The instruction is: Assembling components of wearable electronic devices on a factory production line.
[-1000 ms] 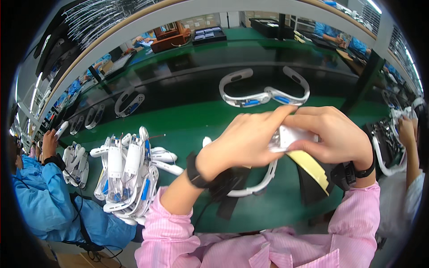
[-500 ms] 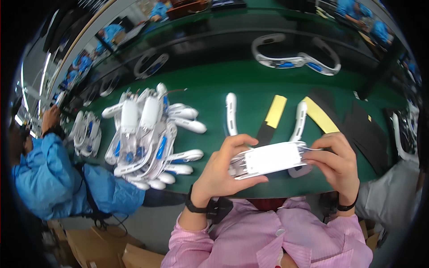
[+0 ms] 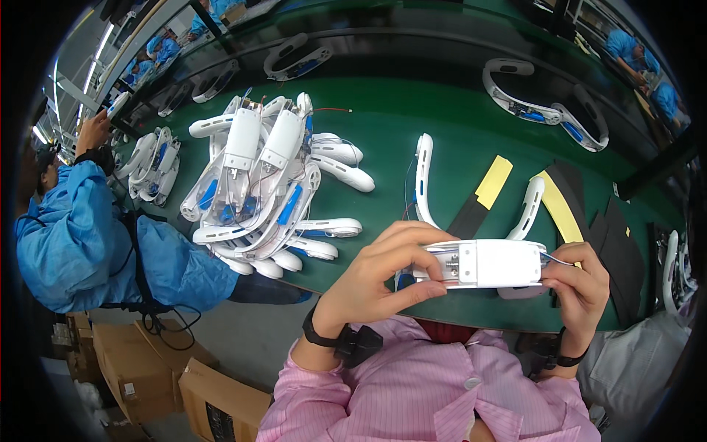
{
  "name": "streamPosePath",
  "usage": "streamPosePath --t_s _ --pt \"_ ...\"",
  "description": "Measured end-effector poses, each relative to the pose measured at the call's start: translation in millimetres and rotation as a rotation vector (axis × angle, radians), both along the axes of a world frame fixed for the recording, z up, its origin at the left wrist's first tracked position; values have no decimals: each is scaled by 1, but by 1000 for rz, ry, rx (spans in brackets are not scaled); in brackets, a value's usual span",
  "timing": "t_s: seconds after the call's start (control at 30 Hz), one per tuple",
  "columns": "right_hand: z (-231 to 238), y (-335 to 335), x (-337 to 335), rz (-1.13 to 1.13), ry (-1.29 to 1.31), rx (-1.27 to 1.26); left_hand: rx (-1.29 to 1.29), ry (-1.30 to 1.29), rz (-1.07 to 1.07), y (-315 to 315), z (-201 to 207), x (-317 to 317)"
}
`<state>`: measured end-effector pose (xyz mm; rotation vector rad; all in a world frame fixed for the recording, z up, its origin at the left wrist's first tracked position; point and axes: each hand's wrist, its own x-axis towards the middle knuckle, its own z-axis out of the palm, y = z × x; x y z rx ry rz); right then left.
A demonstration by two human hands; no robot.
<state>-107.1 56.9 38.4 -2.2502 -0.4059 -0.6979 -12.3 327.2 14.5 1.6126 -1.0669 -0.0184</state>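
The white housing (image 3: pixel 508 264) is held in front of the wearer's body, over the near edge of the green bench (image 3: pixel 398 103). One second earlier both hands covered most of it; half a second earlier it was tilted, right end raised. It is now nearly level, with its broad white face exposed. In effect, the face and the metal fitting (image 3: pixel 454 263) in its clear left section are judged accessible for inspection or handling.

Left hand (image 3: pixel 394 269): closed around the left end, thumb along the lower edge. Right hand (image 3: pixel 582 280): fingertips pinched on the right end; a thin wire (image 3: pixel 557 258) runs from the housing to these fingers, but whether they grip it cannot be told.

Beyond the housing stands a curved white band (image 3: pixel 423 177), partly hidden; any connection cannot be confirmed. Also beyond it: yellow-backed black strips (image 3: pixel 495 180). Left of it: heaped headband assemblies (image 3: pixel 243 140).
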Motion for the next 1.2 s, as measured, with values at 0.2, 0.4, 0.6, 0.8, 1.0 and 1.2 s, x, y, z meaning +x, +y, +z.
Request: streamPosePath --t_s 0.2,0.4,0.6,0.8,1.0,1.2 --pt "-10 -8 -6 85 92 193 34 97 -40 9 -7 6" --pt "-28 -1 -12 -121 161 711 -46 166 257 13 -21 -10" --pt "-22 -4 -7 -19 96 383 22 -70 427 10 -28 -16" --pt "-8 6 -10 -87 251 348 -15 -157 330 -6 -11 -6" --pt "-7 9 -13 -81 239 225 121 -638 321 -11 4 -5" --pt "-2 12 -12 -94 259 285 190 -824 295 -9 15 -1"
